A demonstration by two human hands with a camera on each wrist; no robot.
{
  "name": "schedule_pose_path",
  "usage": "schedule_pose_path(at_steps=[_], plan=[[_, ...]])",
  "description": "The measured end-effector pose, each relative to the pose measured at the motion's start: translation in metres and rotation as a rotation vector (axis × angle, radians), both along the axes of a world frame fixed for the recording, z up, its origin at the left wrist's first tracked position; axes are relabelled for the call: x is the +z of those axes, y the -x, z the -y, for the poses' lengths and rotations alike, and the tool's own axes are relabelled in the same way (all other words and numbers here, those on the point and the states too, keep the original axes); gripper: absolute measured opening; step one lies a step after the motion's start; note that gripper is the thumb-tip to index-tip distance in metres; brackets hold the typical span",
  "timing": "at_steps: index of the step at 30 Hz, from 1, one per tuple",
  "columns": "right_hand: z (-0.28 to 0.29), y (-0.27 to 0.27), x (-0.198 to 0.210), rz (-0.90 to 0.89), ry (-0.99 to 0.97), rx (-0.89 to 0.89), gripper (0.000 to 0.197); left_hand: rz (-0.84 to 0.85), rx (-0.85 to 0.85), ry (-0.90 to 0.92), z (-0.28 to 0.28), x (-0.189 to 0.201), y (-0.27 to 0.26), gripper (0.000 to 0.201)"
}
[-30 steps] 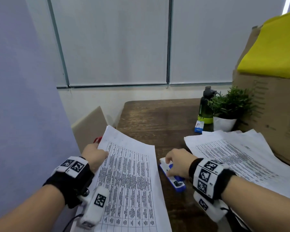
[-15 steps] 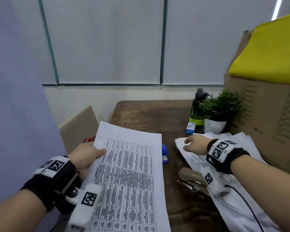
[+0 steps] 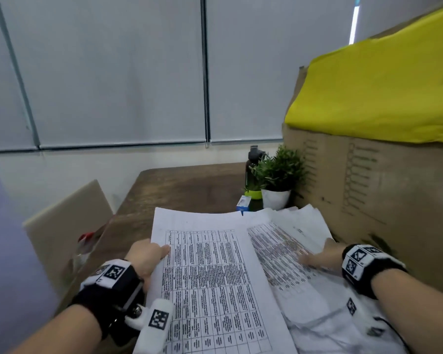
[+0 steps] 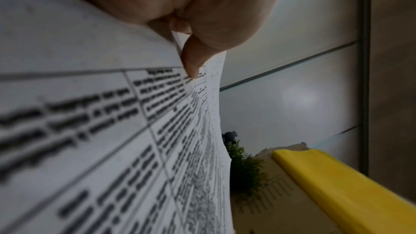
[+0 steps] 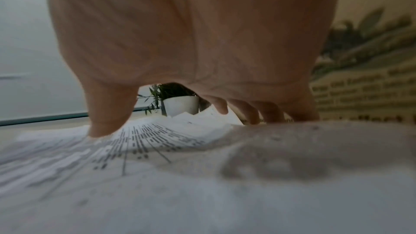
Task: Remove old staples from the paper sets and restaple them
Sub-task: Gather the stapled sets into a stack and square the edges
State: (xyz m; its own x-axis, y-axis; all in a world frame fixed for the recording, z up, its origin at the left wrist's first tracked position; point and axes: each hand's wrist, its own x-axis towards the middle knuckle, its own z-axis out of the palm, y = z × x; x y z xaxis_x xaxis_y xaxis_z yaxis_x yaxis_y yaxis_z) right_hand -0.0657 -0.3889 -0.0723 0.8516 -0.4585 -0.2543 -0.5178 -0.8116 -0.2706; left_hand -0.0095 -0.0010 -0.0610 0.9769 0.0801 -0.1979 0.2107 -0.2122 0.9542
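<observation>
- The left hand (image 3: 145, 255) pinched the left edge of the paper set (image 3: 215, 277), thumb (image 4: 193, 60) on the printed top sheet and the other fingers curled beneath the edge, as the left wrist view showed.
- The right hand (image 3: 320, 256) lay palm down on the paper pile (image 3: 299, 226), fingers spread and nearly straight, their tips touching the sheets in the right wrist view; it gripped nothing.
- Both forearms reached forward from the bottom of the head view, each wearing a black wrist band with square markers; the left wrist sat at the table's left side, the right wrist near the cardboard box (image 3: 381, 180).
- The paper set lay on the wooden table (image 3: 184, 190), lengthwise away from the person, its right edge overlapping the paper pile.
- Beyond the papers stood a potted plant (image 3: 279, 180), a dark bottle (image 3: 252, 164) just beside it, and a small blue and white box (image 3: 243, 204) in front of the bottle.
- A yellow cloth (image 3: 381, 93) covered the cardboard box's top.
- A red object (image 3: 86, 237) beyond the left hand was too blurred to identify.
- The print was unreadable, and no staple could be made out.
</observation>
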Motion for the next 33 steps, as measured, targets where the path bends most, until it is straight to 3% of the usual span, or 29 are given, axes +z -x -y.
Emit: schedule_pose_path(at_steps=[8, 12, 16, 19, 27, 33], plan=[[0.007, -0.007, 0.016, -0.094, 0.096, -0.018, 0.098, 0.036, 0.008, -0.068, 0.03, -0.011, -0.03, 0.013], [0.01, -0.011, 0.016, -0.068, 0.133, -0.033, 0.098, -0.01, -0.014, -0.102, 0.035, -0.025, -0.039, 0.006], [0.014, -0.016, 0.013, -0.082, 0.177, -0.031, 0.101, -0.049, -0.063, -0.138, 0.031, -0.038, -0.049, 0.013], [0.011, -0.018, 0.011, -0.081, 0.174, -0.012, 0.096, -0.015, -0.026, -0.17, 0.029, -0.042, -0.049, 0.004], [0.005, -0.024, 0.021, -0.04, 0.18, -0.03, 0.072, -0.023, -0.035, -0.172, 0.016, -0.053, -0.044, 0.009], [0.0, -0.023, 0.017, -0.065, 0.13, 0.024, 0.084, -0.012, -0.022, -0.157, 0.007, -0.054, -0.039, 0.01]])
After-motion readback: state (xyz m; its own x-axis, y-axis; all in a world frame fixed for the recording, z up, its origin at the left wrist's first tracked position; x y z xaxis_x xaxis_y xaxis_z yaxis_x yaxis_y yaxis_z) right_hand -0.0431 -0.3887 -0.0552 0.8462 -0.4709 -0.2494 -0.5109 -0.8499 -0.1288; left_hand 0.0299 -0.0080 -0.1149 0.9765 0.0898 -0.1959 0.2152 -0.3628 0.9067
